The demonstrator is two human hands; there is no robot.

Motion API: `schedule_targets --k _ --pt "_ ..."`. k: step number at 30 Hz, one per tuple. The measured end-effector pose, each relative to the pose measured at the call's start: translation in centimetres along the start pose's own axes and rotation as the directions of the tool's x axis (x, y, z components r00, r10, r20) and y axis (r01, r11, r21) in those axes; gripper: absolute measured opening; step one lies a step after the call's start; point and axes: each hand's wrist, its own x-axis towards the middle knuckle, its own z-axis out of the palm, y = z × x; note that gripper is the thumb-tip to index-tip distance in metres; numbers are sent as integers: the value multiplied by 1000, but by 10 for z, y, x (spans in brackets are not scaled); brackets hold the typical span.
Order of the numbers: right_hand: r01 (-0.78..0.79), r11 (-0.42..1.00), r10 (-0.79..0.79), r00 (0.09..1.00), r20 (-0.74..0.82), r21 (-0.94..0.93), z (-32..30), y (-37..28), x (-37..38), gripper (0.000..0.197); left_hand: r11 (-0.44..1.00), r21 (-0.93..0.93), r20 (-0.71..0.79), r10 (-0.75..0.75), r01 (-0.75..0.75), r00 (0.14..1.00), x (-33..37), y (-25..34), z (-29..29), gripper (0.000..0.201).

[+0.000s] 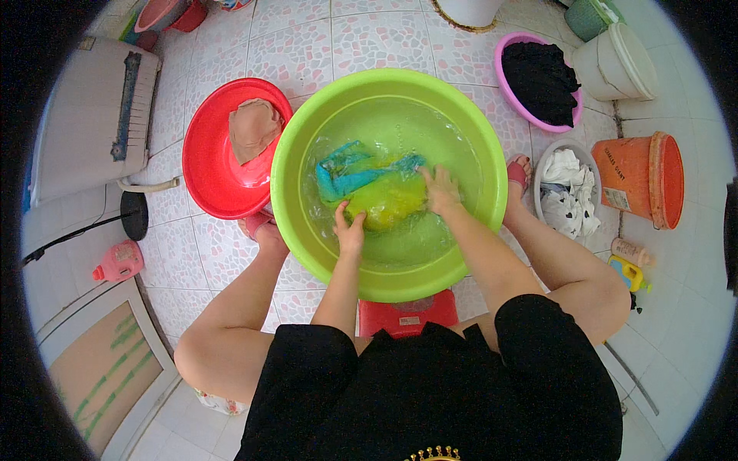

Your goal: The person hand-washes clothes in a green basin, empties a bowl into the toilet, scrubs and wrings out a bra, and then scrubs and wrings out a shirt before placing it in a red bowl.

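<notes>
A large lime-green basin of water stands between my legs. Wet cloth lies in it: a teal-blue part at the left and a yellow part nearer the middle. Whether these are one garment or two, I cannot tell. My left hand rests at the near left edge of the yellow cloth, its thumb and fingers apart. At the cloth's right side is my right hand, fingers spread at the water surface, close to the end of the blue part. Neither hand is closed round the fabric.
Left of the basin, a red basin holds a tan cloth. To the right are a pink basin with black clothes, a grey basin with white clothes, and an orange bucket. A red stool is under the green basin's near edge.
</notes>
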Motion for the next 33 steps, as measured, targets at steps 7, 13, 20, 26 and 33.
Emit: schedule_targets --k 7,13,20,26,33 --pt "-163 804 254 964 -83 571 -3 -10 9 72 756 -485 356 -287 438 889 0 30 16 64" --pt "590 368 -383 801 -461 719 -43 -74 -76 65 497 -707 563 -36 503 826 -18 68 12 53" --pt "581 592 -236 788 -569 559 -40 -132 -135 31 80 -864 502 209 497 839 -12 78 26 36" --pt "532 751 -118 690 -714 390 -56 -129 -110 21 -60 -819 518 351 570 780 -28 62 32 32" --pt "126 855 206 808 -552 503 -70 -60 -54 25 547 -777 395 39 311 918 -61 111 34 28"
